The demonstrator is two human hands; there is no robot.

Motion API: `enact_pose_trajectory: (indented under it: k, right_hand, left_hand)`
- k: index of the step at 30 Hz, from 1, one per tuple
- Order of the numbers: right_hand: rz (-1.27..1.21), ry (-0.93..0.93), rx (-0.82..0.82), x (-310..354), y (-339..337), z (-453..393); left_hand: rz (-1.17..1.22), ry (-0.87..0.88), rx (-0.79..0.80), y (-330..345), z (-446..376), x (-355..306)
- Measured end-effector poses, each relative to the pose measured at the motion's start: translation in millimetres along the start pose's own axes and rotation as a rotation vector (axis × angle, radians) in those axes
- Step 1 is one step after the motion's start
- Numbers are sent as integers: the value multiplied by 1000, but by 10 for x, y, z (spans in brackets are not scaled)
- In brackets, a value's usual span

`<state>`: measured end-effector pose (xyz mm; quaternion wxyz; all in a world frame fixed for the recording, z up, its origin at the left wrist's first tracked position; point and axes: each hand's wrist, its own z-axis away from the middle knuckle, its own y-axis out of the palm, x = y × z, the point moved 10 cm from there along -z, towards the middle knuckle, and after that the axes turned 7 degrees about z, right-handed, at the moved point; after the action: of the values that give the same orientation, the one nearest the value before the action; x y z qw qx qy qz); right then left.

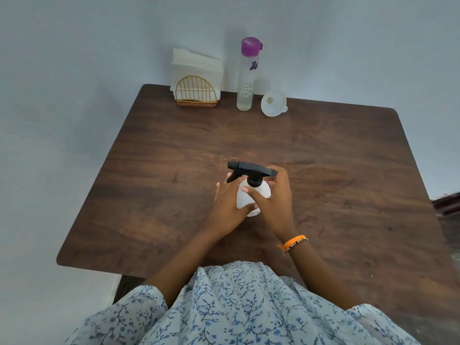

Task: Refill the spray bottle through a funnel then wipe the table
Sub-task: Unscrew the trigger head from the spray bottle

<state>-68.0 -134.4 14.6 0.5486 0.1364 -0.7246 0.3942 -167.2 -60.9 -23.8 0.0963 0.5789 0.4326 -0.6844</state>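
Head view: both hands, left hand [227,204] and right hand [275,202], loosely cup spray bottle [251,192]; trigger head still on. Funnel [273,103], water bottle [247,75], napkins [196,68] untouched. Task barely begun.

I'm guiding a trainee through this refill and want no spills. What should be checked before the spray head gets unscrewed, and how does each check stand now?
1. Spray bottle upright on the table: ok.
2. Bottle steadied: ok, the left hand rests against its side.
3. Black spray head within grasp: ok, the right hand touches its rear end.
4. Funnel ready: ok, it lies at the table's far edge, untouched.
5. Refill bottle closed and upright: ok, purple cap on, clear liquid inside.
6. Napkins for wiping: ok, stacked in the gold holder.
7. Liquid level in the spray bottle: cannot tell, the hands cover it.
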Motion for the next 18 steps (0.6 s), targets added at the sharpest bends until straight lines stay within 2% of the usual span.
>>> enact_pose_trajectory:
  k: [10, 18]
  right_hand:
    - [91, -89, -89, 191, -144, 0]
    - [147, -107, -3, 186, -111, -21]
  left_hand:
    - [1, 64, 38, 124, -20, 22]
    - [-12, 77, 28, 136, -22, 24]
